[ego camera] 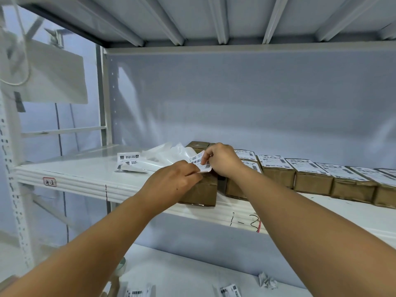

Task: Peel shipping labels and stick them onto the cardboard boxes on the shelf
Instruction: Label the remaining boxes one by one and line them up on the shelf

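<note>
A white shipping label [197, 161] with barcodes is held just above a brown cardboard box [201, 191] at the front of the white shelf [85, 179]. My left hand [171, 182] pinches the label's lower edge, and my right hand [222, 160] pinches its upper right edge. The label curls upward between the two hands. To the right runs a row of several cardboard boxes [276, 174], each with a label on top. My hands hide the top of the front box.
Loose labels [128, 157] and crumpled translucent backing sheets [165, 155] lie on the shelf to the left. More labels [230, 290] and a crumpled paper ball [266, 280] rest on the lower shelf. A metal upright [105, 99] stands at the left.
</note>
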Motion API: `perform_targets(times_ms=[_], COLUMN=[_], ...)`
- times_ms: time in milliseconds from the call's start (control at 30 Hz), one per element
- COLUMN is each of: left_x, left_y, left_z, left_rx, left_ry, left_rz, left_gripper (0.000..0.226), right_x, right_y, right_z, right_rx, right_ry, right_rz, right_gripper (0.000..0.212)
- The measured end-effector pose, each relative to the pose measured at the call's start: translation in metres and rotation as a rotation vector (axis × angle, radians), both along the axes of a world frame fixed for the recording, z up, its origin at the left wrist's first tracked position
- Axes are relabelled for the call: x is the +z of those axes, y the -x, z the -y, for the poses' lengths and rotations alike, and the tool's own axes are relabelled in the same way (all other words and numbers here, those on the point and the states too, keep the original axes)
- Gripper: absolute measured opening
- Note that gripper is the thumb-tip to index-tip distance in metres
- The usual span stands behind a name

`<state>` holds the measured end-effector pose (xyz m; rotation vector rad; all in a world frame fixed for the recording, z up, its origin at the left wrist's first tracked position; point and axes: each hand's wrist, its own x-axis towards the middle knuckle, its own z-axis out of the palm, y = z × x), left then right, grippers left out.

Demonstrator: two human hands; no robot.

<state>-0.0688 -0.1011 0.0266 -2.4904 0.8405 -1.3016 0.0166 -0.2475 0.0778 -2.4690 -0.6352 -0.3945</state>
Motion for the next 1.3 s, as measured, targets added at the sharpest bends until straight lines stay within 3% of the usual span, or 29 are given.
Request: perform_targets(times_ms=[100, 333, 600, 800, 1000, 1300], left_x=[-0.001, -0.002, 0.000, -0.001, -0.004, -0.002], left_y=[-0.004, -0.009, -0.006, -0.005, -0.006, -0.003], left_z=[0.000, 0.000, -0.001, 0.003, 0.002, 0.004], left_rx=[-0.005, 0.017, -0.062, -0.105, -0.047, -0.052], left_ry=[-0.063, -0.172, -0.225, -0.184, -0.106, -0.006], left_rz=[0.045, 0.088, 0.113, 0.062, 0.017, -0.074], left_gripper=[0.026, 0.023, 0.042, 0.075, 0.034, 0.044], right_x=[0.003, -0.001, -0.004, -0.004, -0.007, -0.009], right_y=[-0.001, -0.006, -0.009, -0.011, -0.011, -0.014], right_z=[0.003, 0.005, 0.008, 0.006, 0.009, 0.008], right_rx=[0.025, 0.034, 0.044, 0.025, 0.042, 0.054], right_ry=[0.020, 0.004, -0.024, 0.046, 0.042, 0.087], right_rz=[-0.003, 0.002, 0.004, 0.026, 0.042, 0.065], right_gripper=[0.038, 0.037, 0.034, 0.034, 0.033, 0.033])
